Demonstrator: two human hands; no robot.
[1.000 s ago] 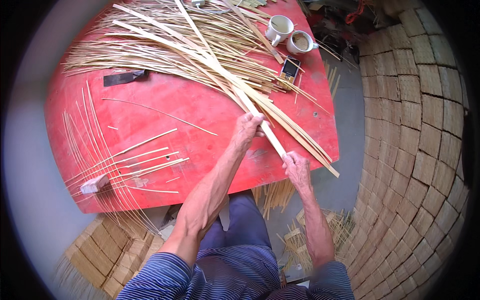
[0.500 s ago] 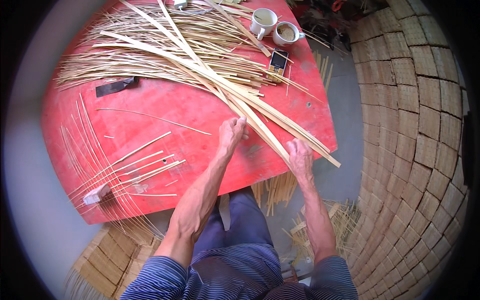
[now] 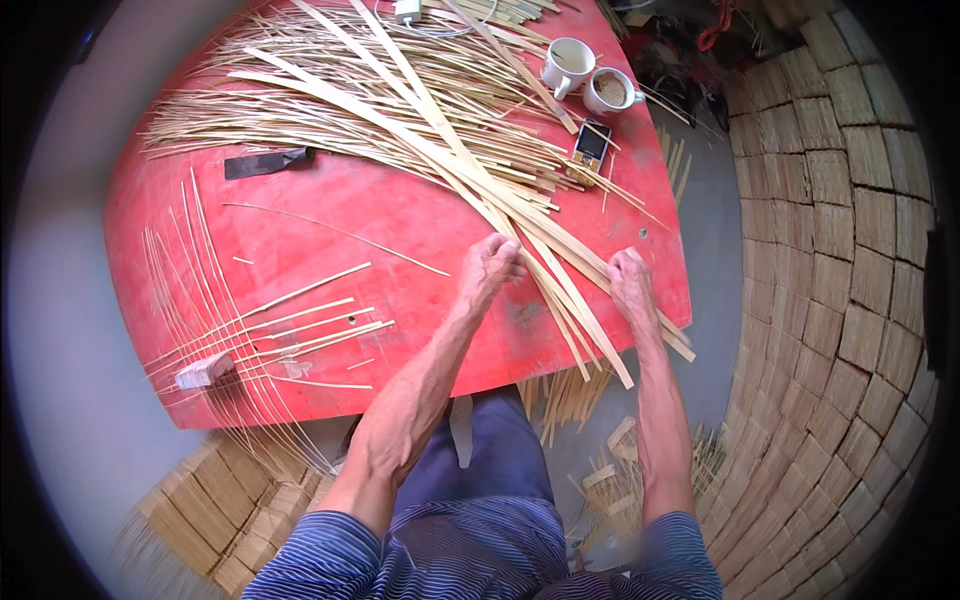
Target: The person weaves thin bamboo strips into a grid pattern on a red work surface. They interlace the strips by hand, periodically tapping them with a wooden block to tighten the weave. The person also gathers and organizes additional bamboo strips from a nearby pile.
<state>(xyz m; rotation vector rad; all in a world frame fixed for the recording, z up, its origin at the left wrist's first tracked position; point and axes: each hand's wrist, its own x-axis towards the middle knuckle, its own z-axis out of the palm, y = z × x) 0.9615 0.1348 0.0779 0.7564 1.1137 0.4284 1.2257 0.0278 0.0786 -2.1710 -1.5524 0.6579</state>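
Long, flat, pale bamboo strips [image 3: 440,155] lie crossed over a red table, and their near ends fan out toward its front edge. My left hand [image 3: 490,266] is closed at the left side of these strips, where they cross, with its fingertips against them. Farther right, my right hand [image 3: 631,284] has its fingers pressed together on the outer strips, which run on beneath it to the table's right edge. Both grips are partly hidden by the fingers. One wide strip [image 3: 590,325] passes between my hands, its end past the table's front edge.
Thin bamboo sticks [image 3: 330,95] are heaped at the back. At left, a block [image 3: 205,371] weighs down a loose lattice. Two white cups [image 3: 569,62], a phone [image 3: 591,142] and a dark strip [image 3: 268,163] lie on the red table [image 3: 410,215]. Woven panels [image 3: 826,240] are stacked at right.
My right hand has left the near end of a wide strip and moved up and right to the outer strips. The strip ends are spread farther apart. The whole view has shifted slightly.
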